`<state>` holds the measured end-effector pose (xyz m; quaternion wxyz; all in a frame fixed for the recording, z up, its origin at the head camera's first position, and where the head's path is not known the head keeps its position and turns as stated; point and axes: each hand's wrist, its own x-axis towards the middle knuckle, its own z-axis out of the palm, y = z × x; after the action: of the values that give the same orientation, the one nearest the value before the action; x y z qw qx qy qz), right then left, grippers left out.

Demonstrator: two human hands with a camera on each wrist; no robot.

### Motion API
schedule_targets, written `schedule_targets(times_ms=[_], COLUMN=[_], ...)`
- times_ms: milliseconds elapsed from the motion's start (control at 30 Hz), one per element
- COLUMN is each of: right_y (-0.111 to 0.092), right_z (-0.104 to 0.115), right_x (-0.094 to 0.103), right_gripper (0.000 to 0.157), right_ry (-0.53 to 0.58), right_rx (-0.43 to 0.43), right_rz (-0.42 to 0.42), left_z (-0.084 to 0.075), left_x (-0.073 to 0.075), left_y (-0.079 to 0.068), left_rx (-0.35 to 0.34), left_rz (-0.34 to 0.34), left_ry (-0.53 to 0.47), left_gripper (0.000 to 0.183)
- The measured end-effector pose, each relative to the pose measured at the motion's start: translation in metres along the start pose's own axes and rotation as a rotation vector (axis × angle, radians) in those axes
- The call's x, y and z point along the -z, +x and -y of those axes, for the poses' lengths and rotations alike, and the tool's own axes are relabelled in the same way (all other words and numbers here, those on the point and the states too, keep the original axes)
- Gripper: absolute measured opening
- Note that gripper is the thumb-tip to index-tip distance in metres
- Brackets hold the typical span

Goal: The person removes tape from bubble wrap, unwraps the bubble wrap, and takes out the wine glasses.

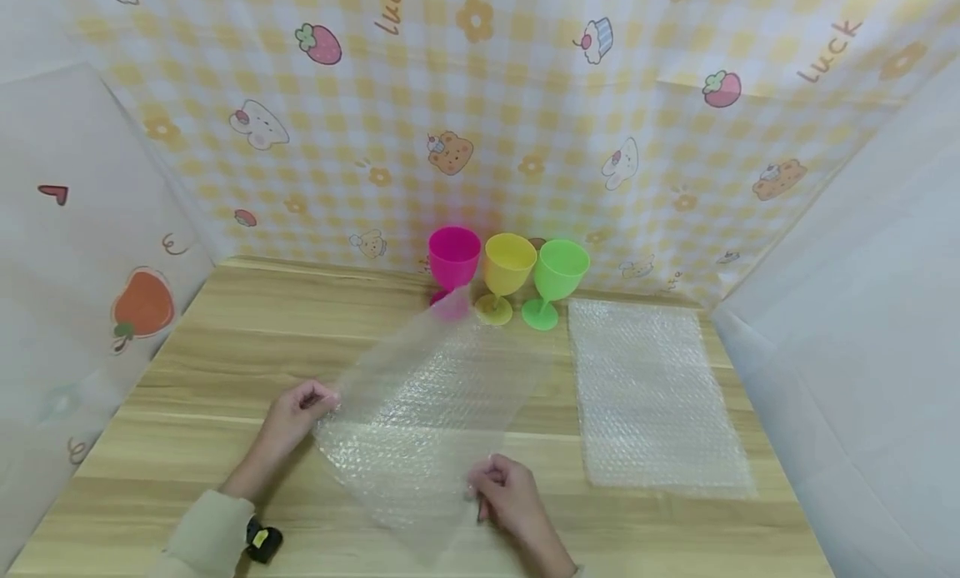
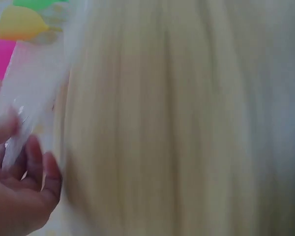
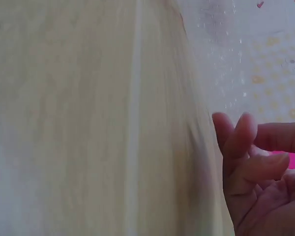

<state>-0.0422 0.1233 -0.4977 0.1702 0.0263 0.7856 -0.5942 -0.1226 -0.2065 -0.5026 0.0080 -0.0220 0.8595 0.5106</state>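
Observation:
A clear bubble wrap sheet (image 1: 427,411) is held slantwise over the wooden table, its far corner in front of the pink goblet (image 1: 453,257). My left hand (image 1: 296,410) pinches its left edge between thumb and fingers. In the left wrist view, the sheet (image 2: 32,83) runs up from that hand (image 2: 27,187). Curled at the sheet's lower right edge, my right hand (image 1: 512,493) grips it. The right wrist view has the hand's bent fingers (image 3: 241,137) by the wrap (image 3: 221,69). A yellow goblet (image 1: 508,266) and a green goblet (image 1: 561,270) stand beside the pink one.
Another bubble wrap sheet (image 1: 660,395) lies flat at the right of the table (image 1: 225,353). A checked cloth (image 1: 480,103) hangs behind the goblets, with white sheets (image 1: 82,228) at the sides. A black wrist device (image 1: 264,540) sits by the left sleeve.

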Motion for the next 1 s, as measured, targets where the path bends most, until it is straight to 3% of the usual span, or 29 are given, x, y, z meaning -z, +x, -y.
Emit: schedule_targets(times_ms=[200, 367, 433, 533, 667, 733, 833, 1000], right_y=[-0.016, -0.031, -0.037, -0.047, -0.059, -0.066, -0.076, -0.086], right_z=[-0.004, -0.003, -0.002, 0.001, 0.004, 0.005, 0.006, 0.008], right_x=[0.031, 0.058, 0.071, 0.097, 0.137, 0.157, 0.186, 0.236], right_gripper=[0.022, 0.012, 0.009, 0.009, 0.013, 0.013, 0.013, 0.021], right_ry=[-0.127, -0.216, -0.242, -0.225, -0.155, -0.158, -0.226, -0.46], right_rx=[-0.003, 0.04, 0.036, -0.046, -0.189, -0.217, -0.237, -0.237], right_rz=[-0.202, -0.327, -0.372, -0.427, -0.442, -0.433, -0.402, -0.349], left_z=[-0.009, -0.026, -0.033, -0.045, -0.066, -0.077, -0.093, -0.119], left_x=[0.005, -0.016, -0.028, -0.049, -0.081, -0.099, -0.126, -0.168], left_y=[-0.013, -0.023, -0.025, -0.026, -0.027, -0.029, -0.031, -0.03], left_rx=[-0.036, -0.128, -0.167, -0.197, -0.196, -0.198, -0.197, -0.18], left_rz=[0.218, 0.388, 0.438, 0.509, 0.584, 0.608, 0.614, 0.617], left_ry=[0.142, 0.163, 0.137, 0.092, 0.047, 0.029, 0.014, -0.048], left_gripper=[0.014, 0.01, 0.009, 0.011, 0.011, 0.011, 0.01, 0.01])
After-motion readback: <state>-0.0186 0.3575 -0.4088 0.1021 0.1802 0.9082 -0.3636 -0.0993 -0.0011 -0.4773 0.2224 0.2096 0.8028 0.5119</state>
